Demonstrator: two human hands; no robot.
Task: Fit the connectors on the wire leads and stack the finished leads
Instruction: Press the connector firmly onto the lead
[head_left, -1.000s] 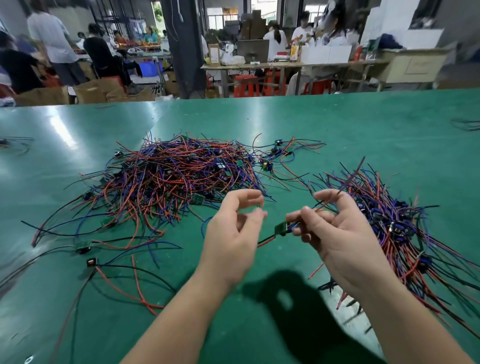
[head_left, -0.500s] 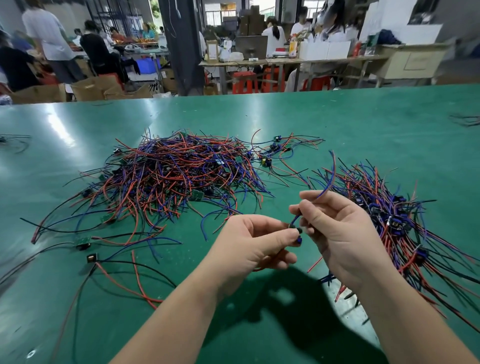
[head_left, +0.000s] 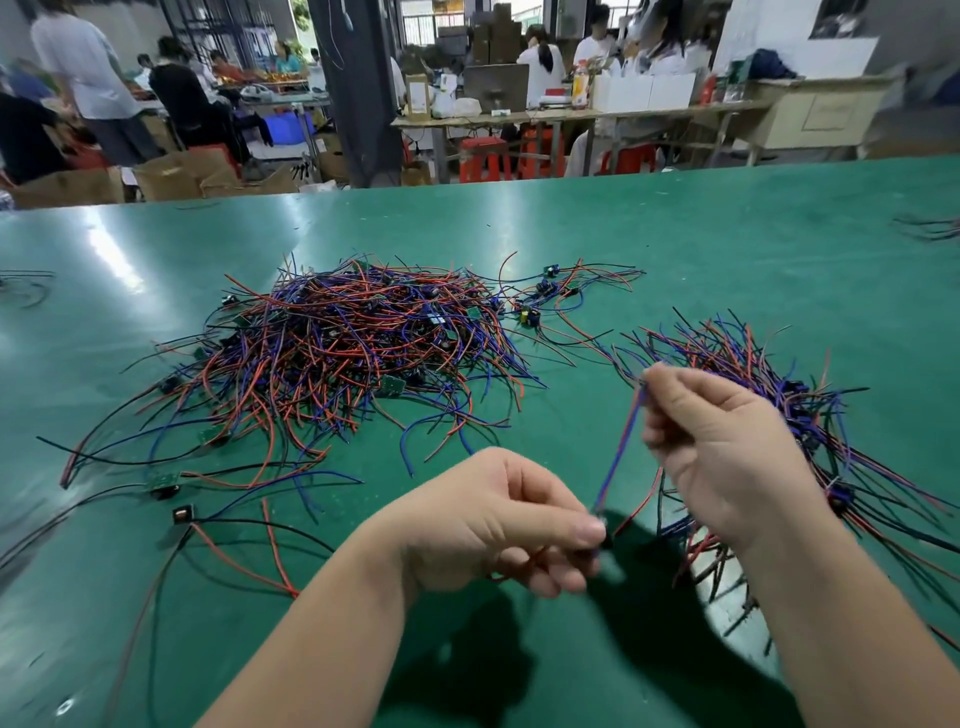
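Note:
One wire lead (head_left: 621, 447), blue and red, stretches between my two hands above the green table (head_left: 727, 249). My left hand (head_left: 498, 525) pinches its lower end, where a small dark connector shows blurred at the thumb tip. My right hand (head_left: 722, 447) is raised higher and pinches the upper end of the blue wire between thumb and fingers. A big tangled heap of red, blue and black leads (head_left: 343, 353) lies ahead to the left. A second pile of leads (head_left: 810, 415) lies on the right, partly hidden behind my right hand.
A few loose leads with small boards (head_left: 182, 514) lie at the near left. More wires (head_left: 930, 226) sit at the far right edge. Beyond the table are people, cardboard boxes, red stools and other workbenches.
My hands, close together before, have drawn apart: the right hand rose along the blue wire while the left dropped lower with the connector end, stretching the lead taut.

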